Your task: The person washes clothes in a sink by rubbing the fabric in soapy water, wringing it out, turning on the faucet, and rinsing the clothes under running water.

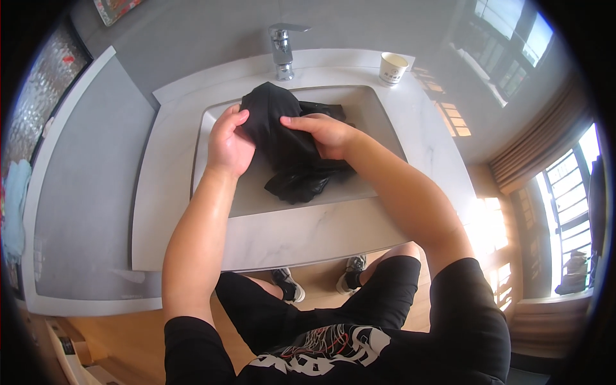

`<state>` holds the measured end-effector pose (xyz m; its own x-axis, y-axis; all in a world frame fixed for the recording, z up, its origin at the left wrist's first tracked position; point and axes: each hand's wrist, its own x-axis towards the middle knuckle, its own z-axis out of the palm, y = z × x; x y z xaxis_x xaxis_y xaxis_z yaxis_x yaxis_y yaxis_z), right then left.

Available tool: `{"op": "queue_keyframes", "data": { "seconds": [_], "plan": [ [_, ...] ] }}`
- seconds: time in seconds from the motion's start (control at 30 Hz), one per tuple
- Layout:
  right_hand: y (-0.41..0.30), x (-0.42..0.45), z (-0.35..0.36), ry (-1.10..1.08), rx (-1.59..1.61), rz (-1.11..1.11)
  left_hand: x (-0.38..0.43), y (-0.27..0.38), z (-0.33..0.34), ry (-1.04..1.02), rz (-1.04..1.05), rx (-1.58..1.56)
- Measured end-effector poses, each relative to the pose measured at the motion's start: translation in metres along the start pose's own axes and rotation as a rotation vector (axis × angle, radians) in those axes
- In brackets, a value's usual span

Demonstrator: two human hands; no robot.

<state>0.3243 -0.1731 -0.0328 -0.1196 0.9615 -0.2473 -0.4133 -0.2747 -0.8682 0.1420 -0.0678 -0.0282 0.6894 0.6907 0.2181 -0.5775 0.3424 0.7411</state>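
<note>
A piece of black fabric [284,139], wet-looking and shiny in its lower folds, is held up over a rectangular washbasin [250,202]. My left hand [231,139] grips its left edge, thumb on top and fingers behind. On the right side my right hand [327,132] pinches the cloth, its thumb lying across the front. The fabric's lower bunch hangs down into the basin, and another dark fold shows behind my right hand. What kind of garment it is, I cannot tell. The fingers behind the cloth are hidden.
A chrome single-lever faucet [281,50] rises behind the basin. A paper cup [392,70] bearing writing stands on the back right of the white marbled countertop [308,236]. A grey panel with a white frame [86,202] borders the left. A window [568,202] is at the right.
</note>
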Motion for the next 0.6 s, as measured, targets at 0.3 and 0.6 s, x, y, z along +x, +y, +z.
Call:
{"op": "queue_keyframes", "data": {
  "seconds": [0.3,0.6],
  "plan": [
    [-0.012,-0.001,0.006,0.067,0.073,-0.297,0.009,-0.043,-0.045,0.17,-0.177,0.378],
    [-0.107,0.039,0.061,0.378,-1.045,-0.186,0.012,-0.04,-0.045,-0.026,-0.092,0.009]
  ]
}}
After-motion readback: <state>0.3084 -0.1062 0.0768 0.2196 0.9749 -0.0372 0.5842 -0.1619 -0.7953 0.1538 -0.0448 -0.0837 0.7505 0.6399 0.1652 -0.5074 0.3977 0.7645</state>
